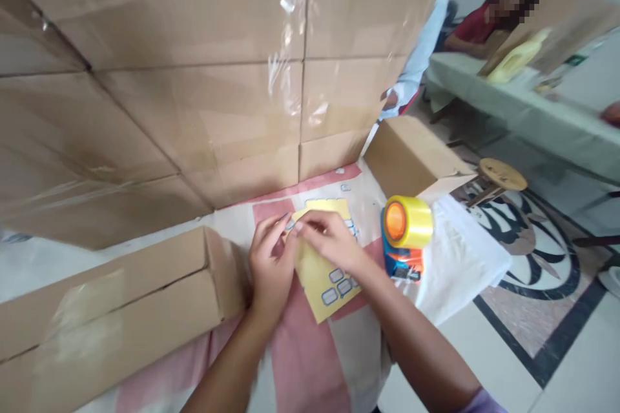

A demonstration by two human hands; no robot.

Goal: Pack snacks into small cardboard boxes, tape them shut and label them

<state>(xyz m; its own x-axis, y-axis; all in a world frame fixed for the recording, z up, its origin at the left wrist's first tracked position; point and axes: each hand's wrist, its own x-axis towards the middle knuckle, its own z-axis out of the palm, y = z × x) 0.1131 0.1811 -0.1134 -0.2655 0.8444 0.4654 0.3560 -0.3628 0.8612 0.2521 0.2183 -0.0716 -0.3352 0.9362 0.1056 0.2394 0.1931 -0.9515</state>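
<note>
1. The left hand (271, 264) and the right hand (332, 242) meet over a yellow sheet (322, 281) that carries small grey-blue labels
2. The fingertips of both hands are pressed together at the upper left edge of the sheet. Each hand pinches it there, and whether a label is between the fingertips is too small to tell
3. The yellow sheet lies flat on the worktop (310, 361), near the middle, on a pink and white cover. The right hand covers the middle of the sheet
4. A tape dispenser (405, 239) with a yellow roll stands just beside the sheet, toward the right edge of the worktop
5. A long carton (121, 310) lies along the left side, touching the left wrist
6. A wall of stacked cartons (194, 77), wrapped with clear tape, fills the far edge, and a small carton (411, 155) sits at the far right corner
7. Far behind, another person (477, 26) in red sits at a green table (533, 116)
</note>
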